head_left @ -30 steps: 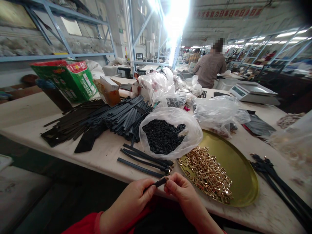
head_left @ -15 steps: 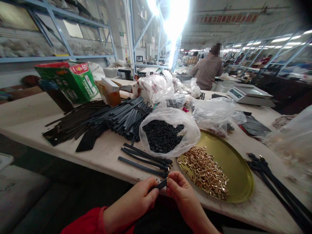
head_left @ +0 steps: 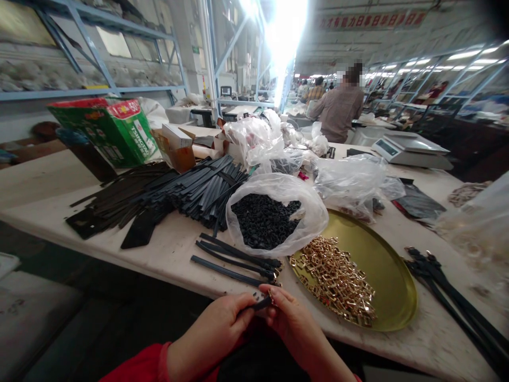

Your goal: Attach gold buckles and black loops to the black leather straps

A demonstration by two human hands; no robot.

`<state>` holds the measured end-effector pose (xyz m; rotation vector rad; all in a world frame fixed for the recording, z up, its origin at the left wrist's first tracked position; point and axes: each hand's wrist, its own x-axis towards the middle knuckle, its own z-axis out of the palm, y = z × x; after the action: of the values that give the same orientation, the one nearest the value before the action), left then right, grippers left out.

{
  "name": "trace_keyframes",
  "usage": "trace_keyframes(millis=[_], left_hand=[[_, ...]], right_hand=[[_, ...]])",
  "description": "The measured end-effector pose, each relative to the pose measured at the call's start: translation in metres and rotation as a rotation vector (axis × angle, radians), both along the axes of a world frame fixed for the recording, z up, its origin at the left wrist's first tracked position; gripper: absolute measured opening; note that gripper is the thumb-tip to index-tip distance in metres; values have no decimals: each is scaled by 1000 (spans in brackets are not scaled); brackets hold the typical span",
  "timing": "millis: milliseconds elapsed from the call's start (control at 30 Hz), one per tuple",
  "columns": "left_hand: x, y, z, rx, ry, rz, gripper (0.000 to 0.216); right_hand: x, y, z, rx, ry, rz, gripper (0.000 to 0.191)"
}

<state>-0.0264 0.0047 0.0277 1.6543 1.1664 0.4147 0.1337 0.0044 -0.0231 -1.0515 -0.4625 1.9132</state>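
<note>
Just off the table's front edge, my left hand (head_left: 226, 323) pinches a dark strap (head_left: 261, 303) between thumb and fingers. My right hand (head_left: 292, 321) is closed at the strap's end, its fingertips on a small gold buckle (head_left: 271, 297) that is mostly covered. Beyond my hands lie several black straps (head_left: 230, 269) with gold buckles at their right ends. A heap of gold buckles (head_left: 338, 281) rests on a round gold tray (head_left: 392, 276) to the right. Small black loops (head_left: 264, 220) fill an open clear plastic bag (head_left: 306, 233) behind the straps.
A large pile of dark straps (head_left: 202, 188) spreads over the white table (head_left: 167, 260) at left, before a green box (head_left: 119, 132). More finished-looking straps (head_left: 445, 286) lie at right. A scale (head_left: 411, 148) and plastic bags (head_left: 353, 183) stand farther back. A person (head_left: 338, 109) faces away.
My right hand has turned and its fingers now fold over the strap's end and buckle. Both hands have shifted slightly left, and the view has tilted a little.
</note>
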Motion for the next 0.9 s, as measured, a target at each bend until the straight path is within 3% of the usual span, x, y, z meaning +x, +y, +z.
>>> trace_keyframes(millis=[200, 333, 500, 700, 900], left_hand=[[6, 0, -3, -49, -38, 74, 17], [8, 0, -11, -142, -136, 161, 8], [9, -2, -17, -302, -240, 192, 27], [11, -7, -20, -275, -244, 201, 28], [10, -11, -32, -294, -294, 224, 29]], right_hand=[[-8, -5, -9, 276, -337, 40, 36], [-14, -9, -10, 334, -319, -5, 30], [-9, -10, -3, 408, -325, 43, 26], [-7, -9, 3, 267, -190, 48, 29], [-9, -13, -3, 255, -133, 72, 28]])
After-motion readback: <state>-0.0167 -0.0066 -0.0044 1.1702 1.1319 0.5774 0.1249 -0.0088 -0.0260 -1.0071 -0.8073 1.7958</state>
